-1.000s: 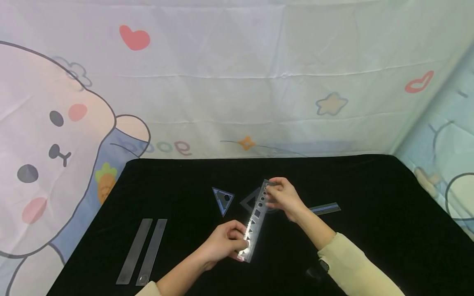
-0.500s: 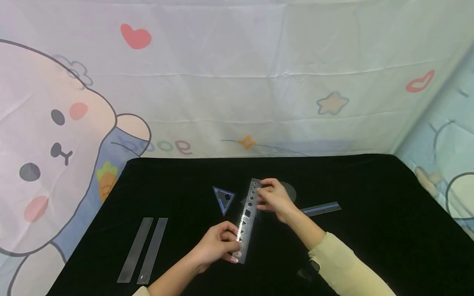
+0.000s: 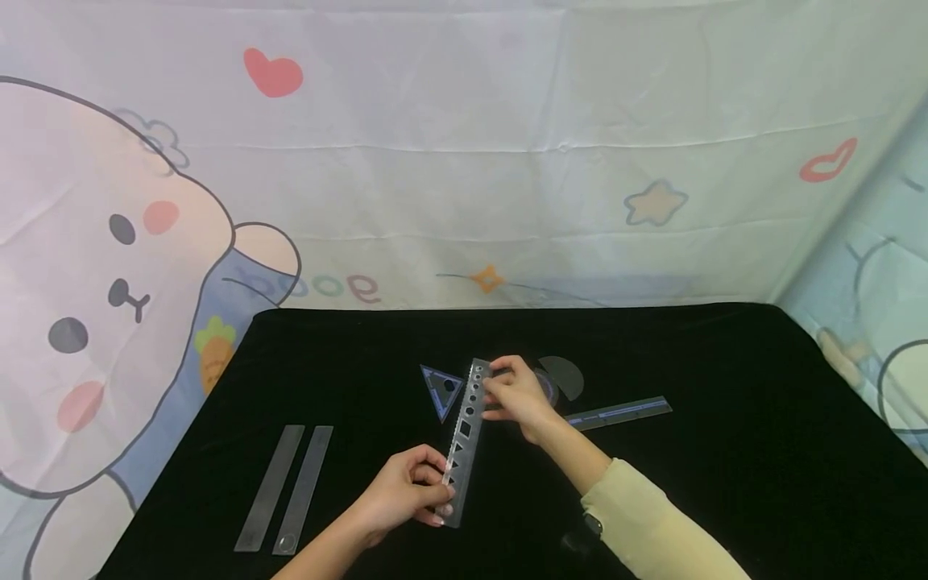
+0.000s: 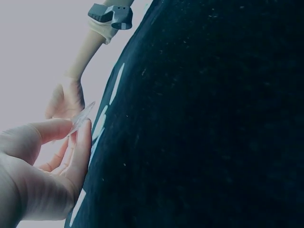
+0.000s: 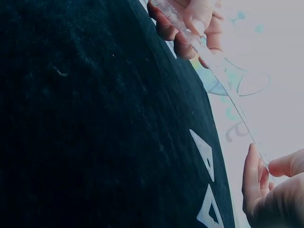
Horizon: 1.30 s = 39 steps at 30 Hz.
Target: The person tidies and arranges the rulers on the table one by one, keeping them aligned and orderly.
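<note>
Both hands hold a clear stencil ruler (image 3: pixel 466 439) with circle, square and triangle cut-outs, tilted over the black table. Its near end is pinched between thumb and fingers of the left hand (image 3: pixel 408 487). At the far end, the right hand (image 3: pixel 519 399) grips its right edge with the fingertips. In the left wrist view the ruler (image 4: pixel 81 118) appears nearly edge-on between thumb and fingers. The right wrist view shows it as a thin slanting strip from one hand to the other. Behind the ruler's far end lies a small blue-edged set square (image 3: pixel 437 388).
Two plain clear rulers, one (image 3: pixel 270 487) beside another (image 3: pixel 303 490), lie at the left. A half-round protractor (image 3: pixel 565 377) and a blue-striped ruler (image 3: pixel 627 411) lie right of the hands. A second set square (image 5: pixel 204 218) shows in the right wrist view. A printed cloth (image 3: pixel 464 161) hangs behind.
Both hands have moved left and slightly nearer with the stencil ruler. The protractor and more of the blue-striped ruler have come into sight behind the right hand. The other pieces stay put.
</note>
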Tool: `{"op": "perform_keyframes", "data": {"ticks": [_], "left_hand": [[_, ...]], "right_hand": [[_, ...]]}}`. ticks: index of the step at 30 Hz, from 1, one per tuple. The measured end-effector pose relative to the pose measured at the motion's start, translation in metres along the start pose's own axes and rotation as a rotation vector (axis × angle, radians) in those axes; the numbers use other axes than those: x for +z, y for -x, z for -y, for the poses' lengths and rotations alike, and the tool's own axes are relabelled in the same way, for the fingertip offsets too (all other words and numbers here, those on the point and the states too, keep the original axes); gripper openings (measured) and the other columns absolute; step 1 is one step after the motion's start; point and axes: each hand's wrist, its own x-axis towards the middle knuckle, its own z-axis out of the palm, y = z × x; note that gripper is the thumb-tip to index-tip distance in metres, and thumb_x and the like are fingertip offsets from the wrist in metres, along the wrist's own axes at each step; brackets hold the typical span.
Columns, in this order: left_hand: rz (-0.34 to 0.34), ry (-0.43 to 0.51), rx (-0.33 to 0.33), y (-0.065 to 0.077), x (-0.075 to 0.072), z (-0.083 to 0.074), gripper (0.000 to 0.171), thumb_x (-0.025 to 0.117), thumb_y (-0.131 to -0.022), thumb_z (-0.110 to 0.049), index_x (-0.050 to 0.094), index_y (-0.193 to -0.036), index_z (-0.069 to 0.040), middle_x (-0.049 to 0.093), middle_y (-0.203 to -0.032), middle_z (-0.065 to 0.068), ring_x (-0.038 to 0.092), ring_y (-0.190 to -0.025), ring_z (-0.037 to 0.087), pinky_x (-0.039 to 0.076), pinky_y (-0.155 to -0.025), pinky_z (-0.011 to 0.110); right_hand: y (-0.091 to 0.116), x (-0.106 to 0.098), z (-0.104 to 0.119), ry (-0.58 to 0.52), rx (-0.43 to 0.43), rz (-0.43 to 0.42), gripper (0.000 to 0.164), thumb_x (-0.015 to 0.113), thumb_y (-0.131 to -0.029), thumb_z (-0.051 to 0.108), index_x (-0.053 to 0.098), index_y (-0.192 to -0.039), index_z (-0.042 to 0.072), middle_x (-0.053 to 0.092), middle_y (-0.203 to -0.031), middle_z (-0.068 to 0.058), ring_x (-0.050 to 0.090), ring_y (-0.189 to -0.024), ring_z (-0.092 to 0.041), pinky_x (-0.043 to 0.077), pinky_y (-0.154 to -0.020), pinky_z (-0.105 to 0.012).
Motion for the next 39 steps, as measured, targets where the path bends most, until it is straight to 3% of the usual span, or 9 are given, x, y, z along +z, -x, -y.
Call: {"op": "perform_keyframes", "data": {"ticks": [16, 23, 30, 39], "left_hand": [[-0.051, -0.028, -0.004, 0.015, -0.015, 0.019, 0.025, 0.063, -0.083, -0.003, 0.049, -0.103, 0.003, 0.062, -0.080, 0.009, 0.064, -0.069, 0.020, 0.057, -0.060, 0.039], [-0.065, -0.076, 0.000, 0.026, -0.023, 0.016, 0.023, 0.064, -0.082, -0.004, 0.050, -0.100, 0.003, 0.062, -0.080, 0.010, 0.064, -0.070, 0.020, 0.057, -0.060, 0.038], [-0.085, -0.093, -0.023, 0.035, -0.030, 0.018, 0.025, 0.065, -0.081, -0.003, 0.050, -0.100, 0.003, 0.062, -0.080, 0.009, 0.064, -0.070, 0.021, 0.057, -0.060, 0.039], [-0.119, -0.114, -0.052, 0.049, -0.040, 0.020, 0.025, 0.063, -0.081, -0.002, 0.050, -0.100, 0.004, 0.061, -0.079, 0.009, 0.064, -0.070, 0.020, 0.057, -0.060, 0.038]], "right_hand": [[0.000, 0.026, -0.008, -0.006, -0.074, 0.101, 0.037, 0.055, -0.086, 0.000, 0.039, -0.121, 0.001, 0.056, -0.097, -0.018, 0.057, -0.069, -0.017, 0.057, -0.060, -0.036], [0.014, 0.038, 0.008, 0.011, -0.071, 0.129, 0.036, 0.052, -0.087, -0.001, 0.038, -0.121, -0.004, 0.055, -0.099, -0.021, 0.058, -0.071, -0.018, 0.057, -0.063, -0.036], [0.022, 0.051, 0.015, 0.002, -0.062, 0.136, 0.037, 0.052, -0.086, -0.002, 0.039, -0.121, -0.006, 0.054, -0.095, -0.016, 0.057, -0.068, -0.016, 0.057, -0.063, -0.035], [-0.001, 0.073, -0.012, -0.022, -0.067, 0.146, 0.035, 0.056, -0.084, -0.002, 0.043, -0.116, 0.000, 0.054, -0.091, -0.012, 0.057, -0.064, -0.016, 0.057, -0.057, -0.036]]}}
